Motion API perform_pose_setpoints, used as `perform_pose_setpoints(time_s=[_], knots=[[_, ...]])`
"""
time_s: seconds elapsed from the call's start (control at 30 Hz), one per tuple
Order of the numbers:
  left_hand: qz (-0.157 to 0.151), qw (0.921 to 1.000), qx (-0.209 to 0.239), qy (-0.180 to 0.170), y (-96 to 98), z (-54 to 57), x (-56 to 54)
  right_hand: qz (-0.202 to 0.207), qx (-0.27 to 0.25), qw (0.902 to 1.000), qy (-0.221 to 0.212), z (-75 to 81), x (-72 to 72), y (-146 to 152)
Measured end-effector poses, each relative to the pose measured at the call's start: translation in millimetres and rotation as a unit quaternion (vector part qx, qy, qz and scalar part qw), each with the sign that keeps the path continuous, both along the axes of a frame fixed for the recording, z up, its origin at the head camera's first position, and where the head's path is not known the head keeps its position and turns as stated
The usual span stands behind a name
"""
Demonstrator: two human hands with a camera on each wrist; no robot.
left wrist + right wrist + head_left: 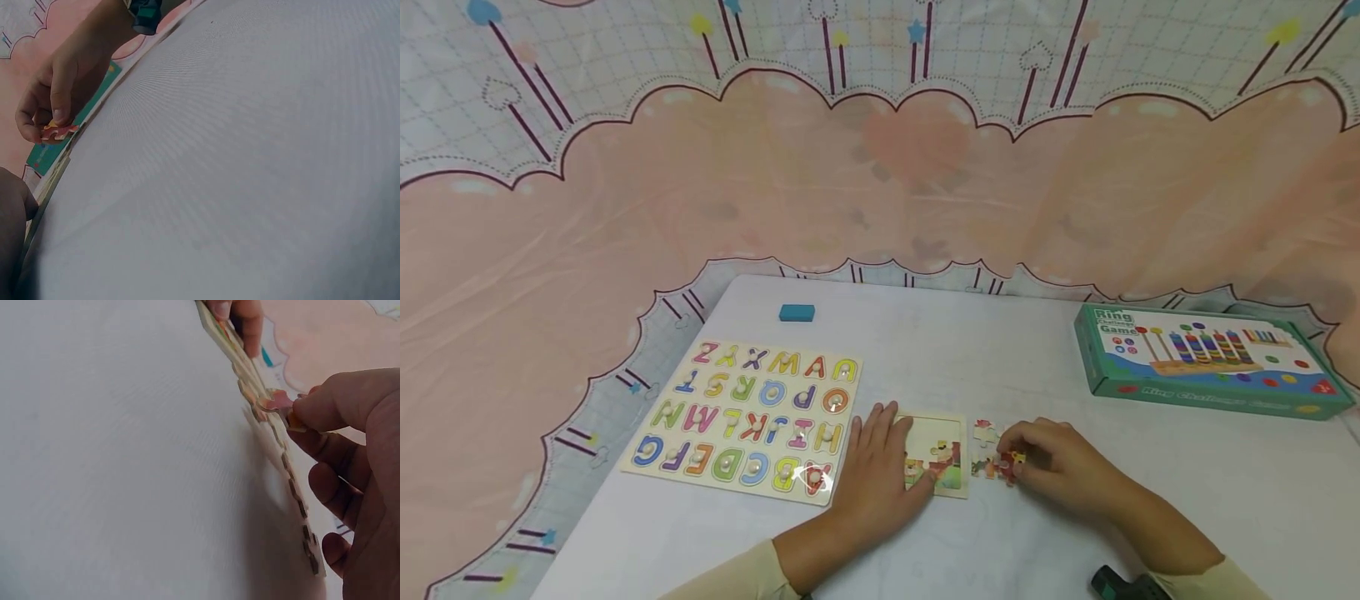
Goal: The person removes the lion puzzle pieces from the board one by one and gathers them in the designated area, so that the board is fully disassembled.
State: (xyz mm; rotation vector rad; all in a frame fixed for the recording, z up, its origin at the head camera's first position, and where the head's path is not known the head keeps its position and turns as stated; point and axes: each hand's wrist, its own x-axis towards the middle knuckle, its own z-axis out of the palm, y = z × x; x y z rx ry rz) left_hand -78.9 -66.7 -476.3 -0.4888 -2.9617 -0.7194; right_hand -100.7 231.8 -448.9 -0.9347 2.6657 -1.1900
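Some puzzle pieces (951,468) partly fill the tray (938,427).

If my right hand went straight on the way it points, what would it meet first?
Probably the loose puzzle pieces beside the puzzle tray. Your right hand seems slightly raised, though, so it might pass over them toward your left hand.

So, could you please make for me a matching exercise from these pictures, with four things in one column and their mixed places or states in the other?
Things:
1. left hand
2. right hand
3. small blue block
4. green box

Places or states:
A. pinches a puzzle piece
B. at the far right, printed "Ring Challenge Game"
C. rests on the puzzle tray
D. lies beyond the alphabet board

Pairs: 1-C, 2-A, 3-D, 4-B
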Motion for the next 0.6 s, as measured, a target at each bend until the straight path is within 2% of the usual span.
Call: perform_pose_setpoints(time_s=[0.3,0.6], knots=[[-0.001,1.0,0.007,0.001,-0.5,0.2,0.9,-0.026,0.038,0.9989,0.007,-3.1,5.3,8.3],[-0.002,1.0,0.001,-0.004,0.0,1.6,1.1,-0.047,0.059,0.9939,0.08,-9.6,8.1,6.1]])
